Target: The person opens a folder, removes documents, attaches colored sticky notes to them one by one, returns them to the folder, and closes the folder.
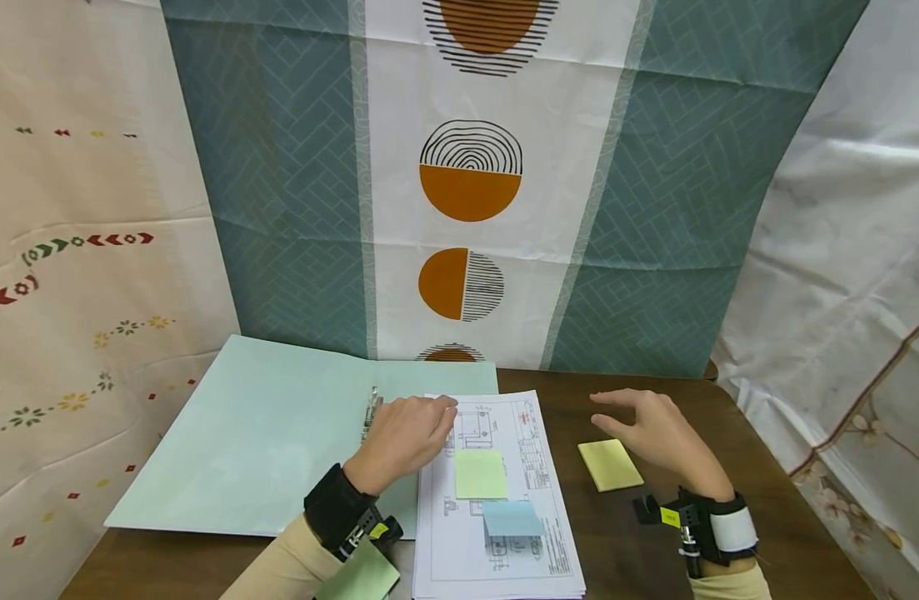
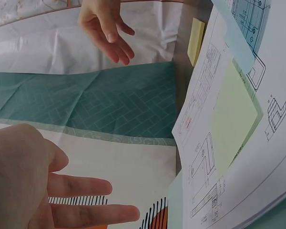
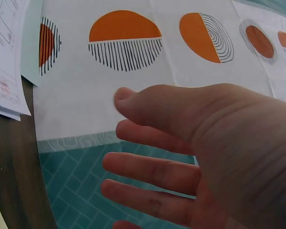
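My left hand (image 1: 405, 437) hovers over the upper left of a stack of printed technical drawings (image 1: 444, 550). In the left wrist view its fingers are extended and hold nothing. A pale green sticky note (image 1: 481, 475) lies on the top sheet, with a blue sticky note (image 1: 513, 518) below it, its lower edge lifted off the paper. My right hand (image 1: 665, 433) is raised just beyond a yellow sticky-note pad (image 1: 611, 465) on the table. Its fingers are spread and nothing is between them in the right wrist view (image 3: 219, 129).
An opened light-green ring binder (image 1: 264, 442) lies to the left, its metal ring clip (image 1: 372, 412) beside my left hand. Beneath my left wrist is a green sticky-note pad (image 1: 365, 575), partly hidden. Patterned cloths hang behind the brown table (image 1: 759, 467) and along both sides.
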`<state>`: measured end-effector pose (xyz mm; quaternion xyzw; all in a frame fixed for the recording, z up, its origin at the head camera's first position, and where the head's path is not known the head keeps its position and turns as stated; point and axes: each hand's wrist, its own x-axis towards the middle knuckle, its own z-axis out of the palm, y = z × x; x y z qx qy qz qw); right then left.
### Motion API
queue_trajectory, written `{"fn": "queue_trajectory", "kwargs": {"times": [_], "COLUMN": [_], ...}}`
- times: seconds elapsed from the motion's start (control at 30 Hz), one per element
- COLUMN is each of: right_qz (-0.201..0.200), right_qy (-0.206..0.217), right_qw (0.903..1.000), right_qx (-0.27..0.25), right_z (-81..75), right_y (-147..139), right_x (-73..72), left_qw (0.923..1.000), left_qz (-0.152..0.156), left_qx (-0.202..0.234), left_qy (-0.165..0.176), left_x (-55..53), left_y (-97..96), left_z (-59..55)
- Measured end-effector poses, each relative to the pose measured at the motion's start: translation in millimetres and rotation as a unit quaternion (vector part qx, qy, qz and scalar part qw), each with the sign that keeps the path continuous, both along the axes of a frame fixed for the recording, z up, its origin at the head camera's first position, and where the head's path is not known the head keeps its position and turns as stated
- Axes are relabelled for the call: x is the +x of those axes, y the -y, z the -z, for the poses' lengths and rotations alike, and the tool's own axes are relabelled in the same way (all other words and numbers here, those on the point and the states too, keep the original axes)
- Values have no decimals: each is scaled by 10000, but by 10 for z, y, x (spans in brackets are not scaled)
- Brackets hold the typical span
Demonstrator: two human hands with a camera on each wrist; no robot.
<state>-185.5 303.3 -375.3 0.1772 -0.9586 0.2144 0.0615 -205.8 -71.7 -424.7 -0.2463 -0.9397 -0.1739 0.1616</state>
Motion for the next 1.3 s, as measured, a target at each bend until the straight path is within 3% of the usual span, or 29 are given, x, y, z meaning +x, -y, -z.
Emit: {"fn": "queue_trajectory", "kwargs": {"times": [0.3,0.5,0.8,1.1,1.3], "right_qz": [-64,-40,56,297,568], "right_qy": [288,978,1759,2056,1978], "right_qw": [9993,9942,9831,9756,9737], "right_qx": [239,445,503,709,982], "right_z": [-4,66,269,432,566], "right_y": [-153,-209,-61,-81,19], "right_x": [14,-12,-97,-126,-160], "left_qw": [10000,10000,9999,9998,9998], "left_qz": [5,8,-30,-99,-107], "left_qx": [3,9,36,48,42], "left_qy": [73,55,92,172,156], "left_x": [-13,-11,-17,-47,-46], "left_y": [7,10,20,30,46], "left_z": [8,13,29,32,39]}}
